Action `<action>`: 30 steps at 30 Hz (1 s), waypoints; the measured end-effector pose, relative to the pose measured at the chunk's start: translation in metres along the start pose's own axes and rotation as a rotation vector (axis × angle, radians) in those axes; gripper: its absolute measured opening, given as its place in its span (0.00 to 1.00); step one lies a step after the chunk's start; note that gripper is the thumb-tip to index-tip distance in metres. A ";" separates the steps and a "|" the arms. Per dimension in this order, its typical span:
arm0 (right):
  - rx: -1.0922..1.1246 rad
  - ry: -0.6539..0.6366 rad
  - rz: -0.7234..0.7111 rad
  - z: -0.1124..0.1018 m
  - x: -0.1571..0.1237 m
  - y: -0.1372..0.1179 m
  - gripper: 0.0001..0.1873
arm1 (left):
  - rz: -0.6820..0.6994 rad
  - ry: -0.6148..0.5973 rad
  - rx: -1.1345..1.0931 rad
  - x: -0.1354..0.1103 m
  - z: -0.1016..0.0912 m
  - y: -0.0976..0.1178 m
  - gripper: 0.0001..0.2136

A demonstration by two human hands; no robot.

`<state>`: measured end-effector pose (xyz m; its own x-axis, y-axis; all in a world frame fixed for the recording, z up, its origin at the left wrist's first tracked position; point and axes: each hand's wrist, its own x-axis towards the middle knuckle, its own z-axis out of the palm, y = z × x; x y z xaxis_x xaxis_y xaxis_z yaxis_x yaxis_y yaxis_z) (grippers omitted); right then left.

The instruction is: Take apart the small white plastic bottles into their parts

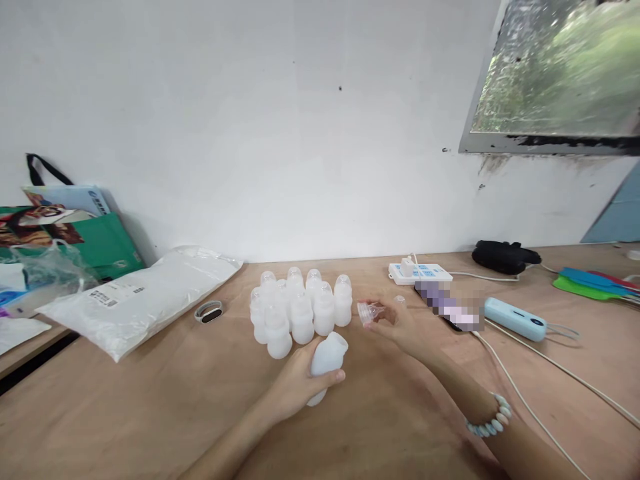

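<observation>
My left hand [295, 381] is wrapped round a white plastic bottle [327, 358] with an open neck, tilted toward the right, just above the wooden table [150, 400]. My right hand [400, 327] pinches a small clear cap [369, 311] a short way to the right of the bottle's mouth. A second clear cap [399, 300] lies just behind that hand. Right behind the held bottle stands a tight cluster of several capped white bottles [300, 307]. A bead bracelet [490, 418] is on my right wrist.
A white plastic bag [145, 293] and a dark wristband [208, 311] lie at the left, with a green tote [100, 243] behind. At the right are a power strip [420, 272], a blurred phone [450, 308], a blue power bank [515, 319], white cables [550, 367] and a black object [505, 256].
</observation>
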<state>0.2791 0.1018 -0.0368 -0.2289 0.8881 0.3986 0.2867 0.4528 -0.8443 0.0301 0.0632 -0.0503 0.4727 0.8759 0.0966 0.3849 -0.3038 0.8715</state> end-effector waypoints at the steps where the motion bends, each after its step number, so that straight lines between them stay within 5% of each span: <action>1: -0.016 0.019 0.025 -0.001 0.001 0.005 0.20 | -0.003 0.000 -0.037 0.000 0.001 -0.004 0.27; 6: -0.082 0.046 0.116 0.002 0.004 0.021 0.20 | -0.018 0.004 0.021 0.002 0.007 -0.023 0.30; 11: -0.116 -0.022 0.140 0.001 0.001 0.016 0.23 | 0.071 0.025 0.298 0.004 0.008 -0.023 0.16; 21: -0.092 -0.770 -0.014 0.006 -0.017 -0.026 0.21 | 0.108 0.072 0.497 0.006 0.016 -0.024 0.14; 26: -0.152 -0.614 -0.033 0.020 -0.018 -0.022 0.20 | 0.143 0.037 0.580 0.002 0.020 -0.023 0.19; 30: -0.257 -0.474 0.035 0.001 -0.011 -0.006 0.18 | 0.137 0.035 0.616 0.001 0.021 -0.025 0.24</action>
<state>0.2785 0.0892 -0.0365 -0.5927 0.7969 0.1165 0.5063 0.4812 -0.7156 0.0373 0.0635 -0.0825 0.5283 0.8221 0.2125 0.7132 -0.5654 0.4142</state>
